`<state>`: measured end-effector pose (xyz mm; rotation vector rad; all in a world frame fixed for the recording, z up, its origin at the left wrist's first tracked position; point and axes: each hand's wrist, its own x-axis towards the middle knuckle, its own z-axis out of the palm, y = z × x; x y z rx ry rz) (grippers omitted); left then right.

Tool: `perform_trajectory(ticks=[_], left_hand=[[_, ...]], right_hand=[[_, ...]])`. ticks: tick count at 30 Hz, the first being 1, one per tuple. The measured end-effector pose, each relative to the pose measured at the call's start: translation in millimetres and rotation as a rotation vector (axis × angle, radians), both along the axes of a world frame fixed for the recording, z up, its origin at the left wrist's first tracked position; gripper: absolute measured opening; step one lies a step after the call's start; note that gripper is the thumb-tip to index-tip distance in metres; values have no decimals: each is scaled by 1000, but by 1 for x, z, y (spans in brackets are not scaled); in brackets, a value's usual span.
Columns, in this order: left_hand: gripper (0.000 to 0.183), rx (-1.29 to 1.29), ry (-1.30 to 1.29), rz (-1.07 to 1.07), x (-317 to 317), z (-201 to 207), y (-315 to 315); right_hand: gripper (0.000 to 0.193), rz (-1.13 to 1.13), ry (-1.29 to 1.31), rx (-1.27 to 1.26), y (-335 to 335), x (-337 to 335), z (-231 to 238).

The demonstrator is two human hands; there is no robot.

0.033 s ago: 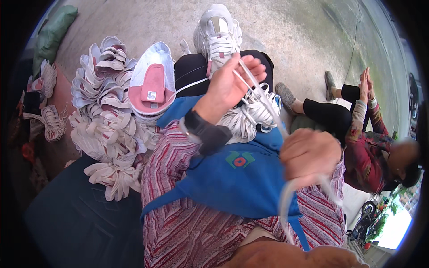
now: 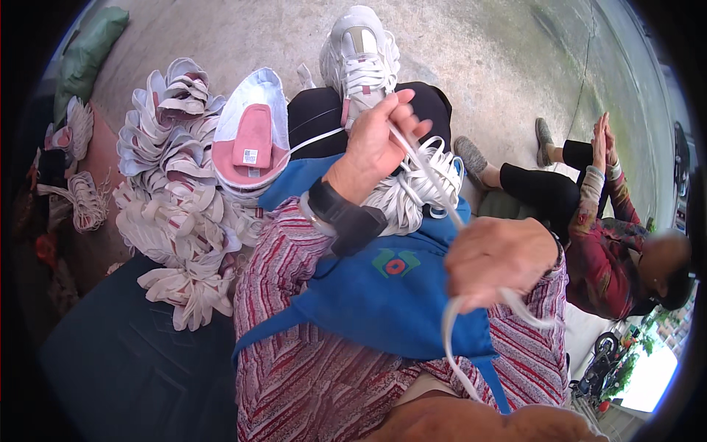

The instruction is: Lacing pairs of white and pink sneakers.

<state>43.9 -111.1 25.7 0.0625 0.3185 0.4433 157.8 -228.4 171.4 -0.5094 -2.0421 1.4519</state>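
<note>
The left hand (image 2: 381, 140) pinches and the right hand (image 2: 501, 259) clenches one flat white shoelace (image 2: 442, 190), stretched between the two hands. One white-and-pink sneaker (image 2: 361, 70) sits beyond them; one looped bundle of white laces (image 2: 401, 204) lies beneath the shoelace.

the lace (image 2: 446, 335) is plain white, and the shoe (image 2: 361, 70) mixes white and pale grey with pink accents and a beige-olive panel (image 2: 359, 43), while the loose uppers (image 2: 180, 221) are off-white and dusty pink. the apron (image 2: 390, 313) is bright blue with a green-and-red emblem (image 2: 395, 265), over clothing (image 2: 272, 383) striped in jagged red, white and mauve. the trousers (image 2: 313, 114) and wristband (image 2: 357, 227) are black, the sack (image 2: 90, 55) green, another person's top (image 2: 600, 283) patterned red.
</note>
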Motion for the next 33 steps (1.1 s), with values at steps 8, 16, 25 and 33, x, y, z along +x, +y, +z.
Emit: perform_trajectory(ticks=[8,16,25,33], left_hand=[[31,591,499,-408,-112,12,-5],[23,1590,1025,-28,-101,26,-19],[24,1183,399,-308,-66,58,-46],[25,1041,419,-85,-158,42,18]], right_hand=[[22,-419,-352,-292,18,33,-30],[16,-816,-627,157,62,16,-90],[39,-716,208,-1056,52,-30,-95],[21,-912,403,-1139,53,19,-90]])
